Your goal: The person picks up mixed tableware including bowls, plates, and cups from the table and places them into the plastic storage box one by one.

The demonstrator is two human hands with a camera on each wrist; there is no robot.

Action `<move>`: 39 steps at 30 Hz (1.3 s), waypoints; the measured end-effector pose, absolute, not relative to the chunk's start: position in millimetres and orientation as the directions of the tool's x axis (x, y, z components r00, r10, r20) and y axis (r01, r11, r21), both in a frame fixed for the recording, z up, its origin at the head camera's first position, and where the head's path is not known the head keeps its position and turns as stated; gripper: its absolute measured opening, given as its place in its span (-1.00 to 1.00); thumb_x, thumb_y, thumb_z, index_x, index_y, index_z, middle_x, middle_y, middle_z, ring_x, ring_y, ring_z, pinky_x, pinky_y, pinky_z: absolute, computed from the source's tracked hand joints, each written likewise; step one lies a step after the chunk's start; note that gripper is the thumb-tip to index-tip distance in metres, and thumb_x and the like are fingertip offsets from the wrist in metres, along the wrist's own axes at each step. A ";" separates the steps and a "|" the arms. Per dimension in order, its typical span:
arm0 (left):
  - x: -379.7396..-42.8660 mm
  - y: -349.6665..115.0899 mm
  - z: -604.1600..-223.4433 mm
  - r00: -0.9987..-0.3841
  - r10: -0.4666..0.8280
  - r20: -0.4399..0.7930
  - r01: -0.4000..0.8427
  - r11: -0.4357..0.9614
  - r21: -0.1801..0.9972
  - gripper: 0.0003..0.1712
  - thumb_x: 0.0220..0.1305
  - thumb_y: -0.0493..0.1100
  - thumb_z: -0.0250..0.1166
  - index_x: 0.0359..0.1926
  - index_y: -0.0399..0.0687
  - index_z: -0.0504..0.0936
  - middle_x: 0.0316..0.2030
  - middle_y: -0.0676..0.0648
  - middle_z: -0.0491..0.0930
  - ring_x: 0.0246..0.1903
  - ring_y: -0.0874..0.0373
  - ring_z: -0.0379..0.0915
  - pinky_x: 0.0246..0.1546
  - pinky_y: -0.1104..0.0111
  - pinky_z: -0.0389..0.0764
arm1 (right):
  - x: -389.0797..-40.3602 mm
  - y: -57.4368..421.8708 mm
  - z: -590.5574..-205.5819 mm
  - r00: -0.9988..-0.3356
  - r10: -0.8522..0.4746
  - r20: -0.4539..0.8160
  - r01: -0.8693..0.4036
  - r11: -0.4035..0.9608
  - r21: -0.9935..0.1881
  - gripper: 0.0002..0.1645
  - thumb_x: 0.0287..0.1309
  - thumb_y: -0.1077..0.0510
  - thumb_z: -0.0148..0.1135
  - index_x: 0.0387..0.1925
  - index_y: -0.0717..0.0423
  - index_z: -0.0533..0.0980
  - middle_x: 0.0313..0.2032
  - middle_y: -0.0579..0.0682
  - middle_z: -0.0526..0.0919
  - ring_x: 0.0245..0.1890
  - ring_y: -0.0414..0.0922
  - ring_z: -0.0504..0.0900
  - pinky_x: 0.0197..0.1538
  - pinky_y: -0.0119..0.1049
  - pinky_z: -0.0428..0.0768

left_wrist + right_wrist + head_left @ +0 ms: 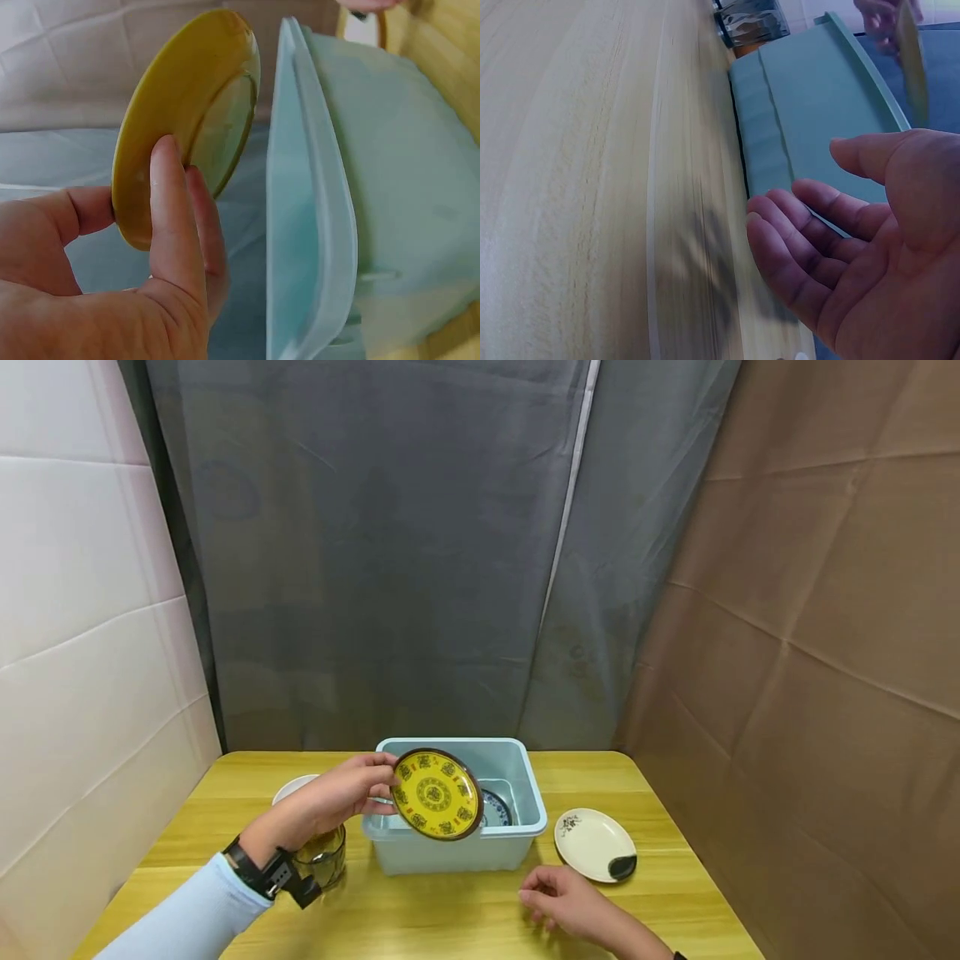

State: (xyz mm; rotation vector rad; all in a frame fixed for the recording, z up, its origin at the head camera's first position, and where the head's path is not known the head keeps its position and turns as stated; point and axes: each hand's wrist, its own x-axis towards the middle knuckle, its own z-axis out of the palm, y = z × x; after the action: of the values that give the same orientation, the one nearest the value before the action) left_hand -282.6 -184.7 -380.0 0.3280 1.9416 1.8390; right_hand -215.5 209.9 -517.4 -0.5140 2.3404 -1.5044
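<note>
My left hand (pixel 352 793) pinches a yellow plate (pixel 437 795) by its left edge. The plate has a dark brown rim and a ring of printed motifs, and it is held tilted above the front of a light blue plastic bin (pixel 457 852). In the left wrist view the plate's plain underside (pixel 161 142) shows, with the thumb and fingers on either side of its edge. Inside the bin lies a blue-and-white patterned dish (pixel 495 810), partly hidden by the yellow plate. Low over the table, my right hand (pixel 570 906) holds nothing, its fingers loosely curled.
On the right of the wooden table (pixel 420 918) lies a cream plate (pixel 592 843) with a black patch and a floral print. A clear glass vessel (pixel 330 860) and a white dish (pixel 294 787) stand at the left, partly behind my left arm. Curtains surround the table.
</note>
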 end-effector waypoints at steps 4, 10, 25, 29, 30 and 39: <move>-305.1 -180.0 -385.8 -0.869 0.455 -0.193 -0.149 0.131 0.980 -0.45 0.63 -0.28 0.08 0.49 -0.45 0.27 0.07 -0.32 0.63 -0.12 0.06 0.74 -0.03 0.25 0.82 | -214.8 209.1 -519.3 -0.881 -0.467 -0.075 -0.122 0.379 -0.917 -0.83 0.57 0.21 0.31 -0.10 0.30 0.66 -0.32 0.11 0.72 -0.33 -0.04 0.70 -0.40 -0.34 0.64; -337.5 -172.1 -391.7 -0.864 0.454 -0.217 -0.115 0.242 0.963 -0.34 0.61 -0.25 0.12 0.56 -0.50 0.23 0.05 -0.31 0.64 -0.21 0.08 0.72 -0.03 0.20 0.83 | -214.7 210.5 -523.1 -0.880 -0.465 -0.092 -0.116 0.398 -0.910 -0.86 0.59 0.22 0.30 -0.11 0.25 0.67 -0.33 0.09 0.73 -0.33 0.00 0.72 -0.39 -0.29 0.66; -372.5 -145.6 -397.2 -0.823 0.462 -0.332 -0.010 0.572 0.820 -0.61 0.55 -0.29 0.14 0.25 -0.42 0.62 -0.07 -0.27 0.74 -0.39 0.08 0.72 -0.30 0.30 0.81 | -214.4 202.8 -518.5 -0.870 -0.478 -0.121 -0.109 0.425 -0.899 -0.85 0.59 0.22 0.28 -0.07 0.25 0.67 -0.30 0.03 0.71 -0.30 -0.03 0.69 -0.36 -0.32 0.64; -376.6 -140.2 -397.5 -0.817 0.460 -0.349 0.012 0.618 0.786 -0.64 0.49 -0.30 0.15 0.15 -0.41 0.69 -0.10 -0.24 0.79 -0.37 0.08 0.77 -0.33 0.32 0.80 | -213.4 200.6 -514.3 -0.863 -0.487 -0.130 -0.106 0.427 -0.898 -0.86 0.59 0.21 0.29 -0.07 0.24 0.68 -0.30 0.02 0.71 -0.31 -0.04 0.68 -0.35 -0.32 0.64; -378.2 -138.5 -397.8 -0.813 0.462 -0.354 0.019 0.629 0.777 -0.64 0.49 -0.31 0.15 0.14 -0.42 0.70 -0.11 -0.24 0.80 -0.36 0.08 0.78 -0.32 0.32 0.80 | -213.2 200.5 -513.2 -0.863 -0.487 -0.134 -0.101 0.427 -0.899 -0.86 0.59 0.21 0.29 -0.07 0.24 0.68 -0.30 0.02 0.70 -0.31 -0.04 0.68 -0.35 -0.32 0.65; -391.2 -123.9 -402.9 -0.804 0.416 -0.425 -0.013 0.703 0.711 -0.66 0.46 -0.35 0.14 0.12 -0.47 0.64 -0.13 -0.27 0.80 -0.37 0.08 0.77 -0.28 0.32 0.81 | -213.7 199.2 -509.3 -0.847 -0.509 -0.151 -0.082 0.406 -0.910 -0.81 0.61 0.18 0.29 -0.04 0.26 0.67 -0.30 0.06 0.72 -0.30 -0.04 0.71 -0.32 -0.28 0.66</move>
State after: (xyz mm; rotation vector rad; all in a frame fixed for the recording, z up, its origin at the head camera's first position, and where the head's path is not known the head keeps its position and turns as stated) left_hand -391.2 -123.9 -402.9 0.3070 2.3346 0.9810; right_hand -213.7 199.2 -509.3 -0.5061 2.2611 -1.4295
